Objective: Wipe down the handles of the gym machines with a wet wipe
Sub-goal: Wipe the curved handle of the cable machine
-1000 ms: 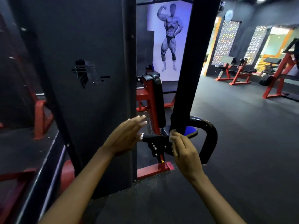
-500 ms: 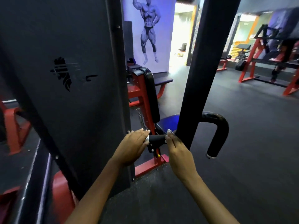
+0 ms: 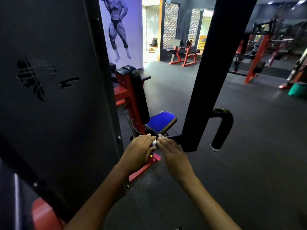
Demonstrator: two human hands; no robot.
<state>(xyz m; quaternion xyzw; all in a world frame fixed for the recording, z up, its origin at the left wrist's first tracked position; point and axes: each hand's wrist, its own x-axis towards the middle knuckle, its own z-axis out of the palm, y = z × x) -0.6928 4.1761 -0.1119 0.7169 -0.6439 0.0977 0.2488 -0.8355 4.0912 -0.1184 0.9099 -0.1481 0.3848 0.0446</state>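
Head view, gym floor, one machine close in front.

Left hand [image 3: 139, 150]: laid over the near end of a short horizontal handle [image 3: 154, 142] low on the machine, fingers bent loosely over the top. A metal end cap of the handle shows between the two hands. Whether the fingers close fully round the bar cannot be told; the palm hides it.

Right hand [image 3: 172, 153]: fingers pressed together and fairly straight, tips on the same handle just right of the cap, touching or nearly touching the left fingertips. A small pale patch at the right fingertips may be the wet wipe [image 3: 160, 136]; too small and blurred to confirm. Grip on it cannot be told.

Handle runs rightward as a thin black bar behind a wide black upright [image 3: 214, 67]. On the far side of the upright, a padded black hooked handle [image 3: 222, 128] curves over and hangs down, metal cap at its lower end; no hand on it.

Machine: red frame [image 3: 126, 97], black back pad [image 3: 138, 92], blue seat [image 3: 162, 121] just beyond the hands. Dark shroud panel [image 3: 49, 97] with a cut-out logo fills the left.

Background: dark rubber floor [image 3: 249, 163], bodybuilder mural [image 3: 118, 30], red benches [image 3: 182, 53] near a lit doorway, green bucket [image 3: 298, 91] far right.
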